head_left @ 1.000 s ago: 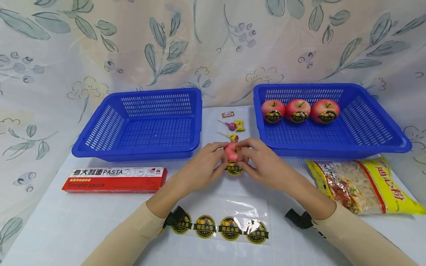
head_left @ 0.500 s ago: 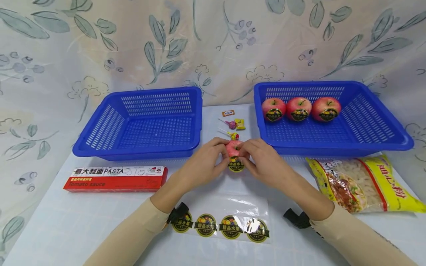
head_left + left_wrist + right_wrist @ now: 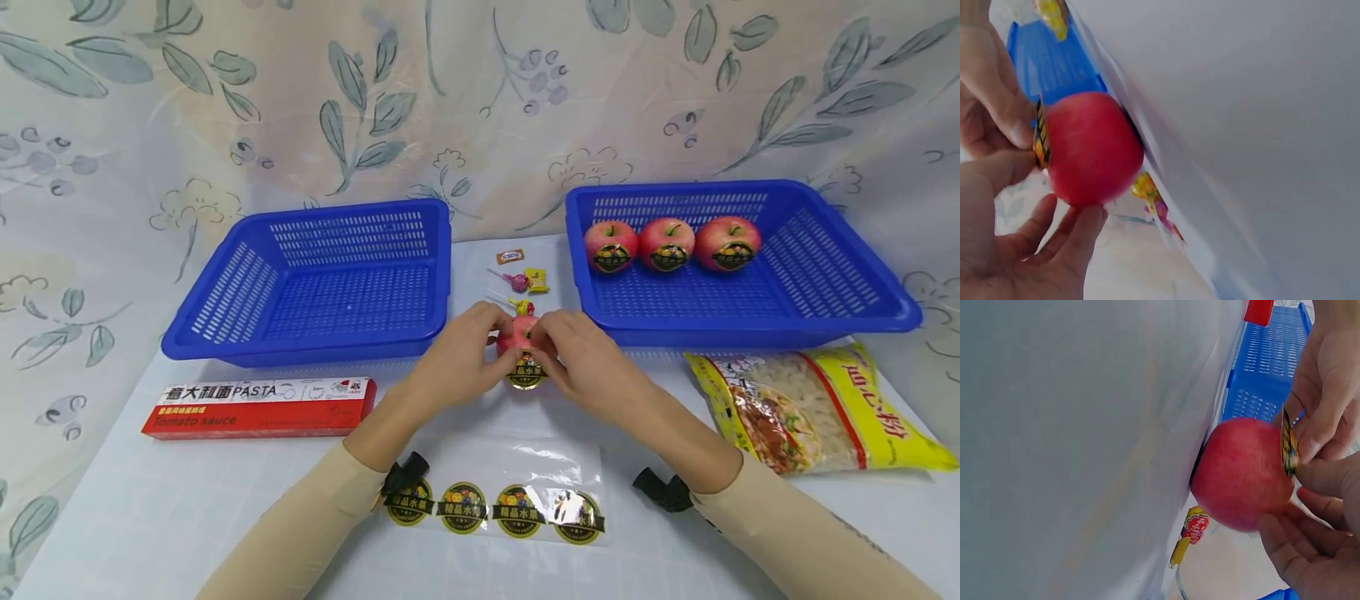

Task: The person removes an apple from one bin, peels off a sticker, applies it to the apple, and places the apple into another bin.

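A red apple (image 3: 514,335) stands on the white table between my two hands. A round black-and-gold sticker (image 3: 527,373) sits on its near side; both wrist views show part of this sticker (image 3: 1040,134) standing out from the skin. My left hand (image 3: 467,354) holds the apple from the left, fingertips on its side and thumb at the sticker. From the right, my right hand (image 3: 592,358) grips it with curled fingers, its thumb also at the sticker. Nearer me lies a clear sheet (image 3: 510,458) with several matching stickers in a row.
An unfilled blue basket (image 3: 307,340) stands at the left; another blue basket (image 3: 750,337) at the right holds three stickered apples (image 3: 667,243). A pasta box (image 3: 258,408), a yellow noodle bag (image 3: 817,412), a lollipop (image 3: 517,282) and other sweets lie around.
Both hands stay at the apple; their thumbs have shifted slightly over the sticker. The whole view has moved a little with the head.
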A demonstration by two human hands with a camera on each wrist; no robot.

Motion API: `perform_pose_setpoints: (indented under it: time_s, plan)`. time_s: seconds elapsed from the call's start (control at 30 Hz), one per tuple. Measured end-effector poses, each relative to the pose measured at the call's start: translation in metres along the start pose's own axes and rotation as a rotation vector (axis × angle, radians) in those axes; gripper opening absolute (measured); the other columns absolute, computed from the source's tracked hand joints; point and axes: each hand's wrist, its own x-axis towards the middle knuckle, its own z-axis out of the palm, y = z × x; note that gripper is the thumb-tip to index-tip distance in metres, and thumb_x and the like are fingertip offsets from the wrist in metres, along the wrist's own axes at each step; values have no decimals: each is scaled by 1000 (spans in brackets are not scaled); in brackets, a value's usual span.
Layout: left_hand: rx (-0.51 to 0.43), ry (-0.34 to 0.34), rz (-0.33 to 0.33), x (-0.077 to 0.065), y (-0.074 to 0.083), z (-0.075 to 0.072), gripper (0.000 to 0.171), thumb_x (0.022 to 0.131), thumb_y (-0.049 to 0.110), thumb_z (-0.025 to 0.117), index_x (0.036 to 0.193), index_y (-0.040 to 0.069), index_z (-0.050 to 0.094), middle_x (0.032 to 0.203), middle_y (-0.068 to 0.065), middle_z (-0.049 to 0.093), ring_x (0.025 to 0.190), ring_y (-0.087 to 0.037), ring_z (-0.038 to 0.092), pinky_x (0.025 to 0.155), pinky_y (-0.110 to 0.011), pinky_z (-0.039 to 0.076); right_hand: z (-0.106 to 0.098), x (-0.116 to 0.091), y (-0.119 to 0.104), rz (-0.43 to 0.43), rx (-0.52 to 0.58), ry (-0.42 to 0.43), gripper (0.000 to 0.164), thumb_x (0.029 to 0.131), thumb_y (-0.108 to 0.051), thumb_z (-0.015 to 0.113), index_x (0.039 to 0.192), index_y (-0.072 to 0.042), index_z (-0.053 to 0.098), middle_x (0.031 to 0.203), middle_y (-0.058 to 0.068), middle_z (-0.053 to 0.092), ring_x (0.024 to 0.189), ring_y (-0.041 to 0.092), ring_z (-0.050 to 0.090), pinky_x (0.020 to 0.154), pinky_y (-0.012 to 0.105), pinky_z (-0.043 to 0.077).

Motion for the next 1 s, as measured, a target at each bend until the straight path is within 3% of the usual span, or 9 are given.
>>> perform_pose_setpoints:
  time_s: [0.1, 0.2, 0.43, 0.6, 0.77, 0.9, 1.0]
  plan:
    - [-67, -66, -40, -2, -4, -2, 38, 93, 17, 72, 124, 2, 58, 122, -10, 62, 115, -22, 64, 96, -33, 57, -2, 0, 0, 40, 22, -76, 36, 90, -11, 79, 119, -1, 59, 110, 13, 64, 100, 27, 61, 88, 42, 54]
    - [-83, -139, -37, -3, -7, -4, 55, 90, 17, 75, 137, 0, 51, 134, -12, 59, 122, -25, 63, 99, -33, 55, -6, 2, 1, 90, 40, -166, 55, 90, -16, 81, 134, 1, 53, 128, 18, 63, 115, 33, 62, 98, 49, 54]
    - [26, -208, -14, 3, -8, -5, 69, 83, 20, 86, 138, 5, 48, 131, -11, 64, 116, -23, 67, 99, -35, 55, -11, 8, 9, 115, 80, -290, 78, 87, -19, 83, 148, 6, 43, 143, 24, 55, 132, 39, 55, 110, 54, 46]
    - [79, -220, -29, 8, -11, -4, 68, 81, 22, 89, 133, 7, 47, 128, -10, 68, 115, -22, 68, 100, -35, 55, -8, 14, 14, 99, 91, -301, 80, 84, -18, 85, 147, 6, 42, 141, 24, 56, 128, 37, 57, 108, 52, 48]
    - [30, -228, -37, 10, -10, -6, 61, 81, 22, 90, 125, 7, 50, 129, -7, 68, 115, -21, 69, 96, -31, 57, -5, 17, 17, 77, 101, -305, 79, 82, -19, 87, 143, 3, 42, 132, 20, 60, 119, 32, 60, 103, 49, 51]
    - [-43, -251, -43, 7, -10, -7, 62, 80, 19, 90, 126, 8, 51, 127, -6, 68, 115, -20, 69, 89, -27, 59, -9, 14, 12, 93, 88, -328, 81, 81, -22, 89, 143, 3, 42, 131, 19, 60, 120, 32, 59, 103, 50, 51]
    - [-149, -279, -65, 2, -10, -10, 67, 81, 16, 89, 135, 8, 51, 133, -6, 64, 115, -21, 69, 85, -25, 59, -21, 9, 5, 116, 89, -351, 85, 82, -27, 89, 145, 2, 42, 135, 19, 59, 121, 31, 60, 104, 49, 51]
